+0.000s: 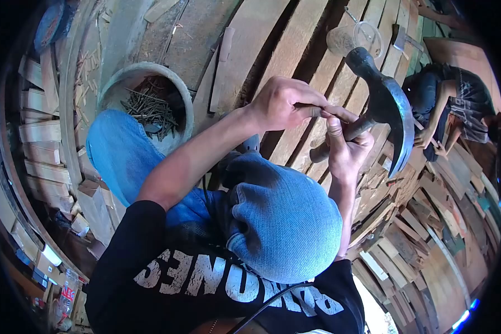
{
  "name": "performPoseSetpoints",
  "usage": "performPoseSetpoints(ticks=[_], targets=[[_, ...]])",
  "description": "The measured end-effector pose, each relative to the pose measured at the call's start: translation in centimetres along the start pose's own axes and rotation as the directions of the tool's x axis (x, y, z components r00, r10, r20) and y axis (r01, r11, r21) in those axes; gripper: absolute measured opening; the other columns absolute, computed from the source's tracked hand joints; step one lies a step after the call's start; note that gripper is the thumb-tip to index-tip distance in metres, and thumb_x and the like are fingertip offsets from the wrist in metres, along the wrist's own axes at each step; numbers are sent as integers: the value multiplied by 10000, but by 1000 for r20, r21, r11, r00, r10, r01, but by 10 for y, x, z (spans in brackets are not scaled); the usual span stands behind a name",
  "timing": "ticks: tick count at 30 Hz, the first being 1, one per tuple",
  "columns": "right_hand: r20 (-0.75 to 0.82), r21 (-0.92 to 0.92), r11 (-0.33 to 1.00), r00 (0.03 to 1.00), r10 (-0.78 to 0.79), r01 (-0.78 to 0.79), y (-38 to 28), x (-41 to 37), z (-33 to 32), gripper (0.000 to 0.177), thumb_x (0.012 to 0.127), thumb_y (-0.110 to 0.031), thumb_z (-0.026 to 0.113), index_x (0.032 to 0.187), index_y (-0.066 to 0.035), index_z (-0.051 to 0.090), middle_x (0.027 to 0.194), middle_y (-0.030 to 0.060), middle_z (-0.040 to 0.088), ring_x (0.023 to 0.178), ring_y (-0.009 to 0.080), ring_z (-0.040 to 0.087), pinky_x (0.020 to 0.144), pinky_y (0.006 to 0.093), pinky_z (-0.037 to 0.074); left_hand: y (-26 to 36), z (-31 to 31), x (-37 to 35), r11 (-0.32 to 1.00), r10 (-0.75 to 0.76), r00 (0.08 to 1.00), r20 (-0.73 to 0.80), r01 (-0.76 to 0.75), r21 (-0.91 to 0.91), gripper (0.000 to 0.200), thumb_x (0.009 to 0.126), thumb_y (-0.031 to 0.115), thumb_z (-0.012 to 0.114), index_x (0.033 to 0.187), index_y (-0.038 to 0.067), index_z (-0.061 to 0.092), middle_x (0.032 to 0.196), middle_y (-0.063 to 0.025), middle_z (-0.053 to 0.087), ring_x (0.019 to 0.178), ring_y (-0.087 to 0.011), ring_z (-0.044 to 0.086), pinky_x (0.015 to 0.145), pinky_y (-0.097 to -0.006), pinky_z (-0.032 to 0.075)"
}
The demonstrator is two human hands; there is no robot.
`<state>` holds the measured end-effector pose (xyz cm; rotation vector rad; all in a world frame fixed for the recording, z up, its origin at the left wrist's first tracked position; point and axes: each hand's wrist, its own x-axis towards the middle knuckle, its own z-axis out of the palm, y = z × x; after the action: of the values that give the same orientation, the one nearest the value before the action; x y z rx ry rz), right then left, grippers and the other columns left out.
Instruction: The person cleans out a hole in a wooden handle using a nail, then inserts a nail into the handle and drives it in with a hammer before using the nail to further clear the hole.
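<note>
My right hand [348, 147] is wrapped round the handle of a claw hammer [388, 103], whose dark metal head sticks out to the right. Fingertips of my left hand [286, 103] are pinched together and meet those of my right hand; whatever they hold is too small to make out. Both hands are above long wooden planks [295, 50] laid side by side with dark gaps between them. Left of my left forearm stands a round pale bucket [187, 100] with many nails [150, 108] inside.
A clear plastic cup [367, 37] stands on the planks at the top. Another person [448, 100] crouches at the upper right. Stacked wood pieces [42, 132] line the left side, and more scrap wood [428, 222] is piled at the lower right.
</note>
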<state>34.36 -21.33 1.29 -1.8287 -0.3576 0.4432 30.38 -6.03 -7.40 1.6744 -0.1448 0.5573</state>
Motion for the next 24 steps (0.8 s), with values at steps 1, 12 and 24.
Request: performPoseSetpoints(ticks=[1,12,24], targets=[[-3,-2,1000,1000,0,0,0,0,0,161,896,-64,697,1031,23,701,817,40,702,558,30,468,494,186,358,-2,1,0,1000,4,1000,-23,-4,-2,208,753,8,754,957,48,747,929,-104,738,863,-246,724,764,-336,579],[-18,94,991,995,102,-100,4,0,4,168,886,-59,713,1041,6,717,839,28,709,604,16,521,538,178,407,6,-5,7,997,66,997,-49,-68,-29,202,751,-15,740,944,43,738,924,-106,733,854,-252,716,747,-339,572],[-10,40,998,999,48,-47,-6,-5,-8,235,931,-102,660,1125,31,667,658,-87,498,544,-9,396,500,173,277,4,-1,6,996,78,990,-118,-83,-36,146,782,-36,702,919,9,731,878,-162,723,779,-290,719,651,-342,573]])
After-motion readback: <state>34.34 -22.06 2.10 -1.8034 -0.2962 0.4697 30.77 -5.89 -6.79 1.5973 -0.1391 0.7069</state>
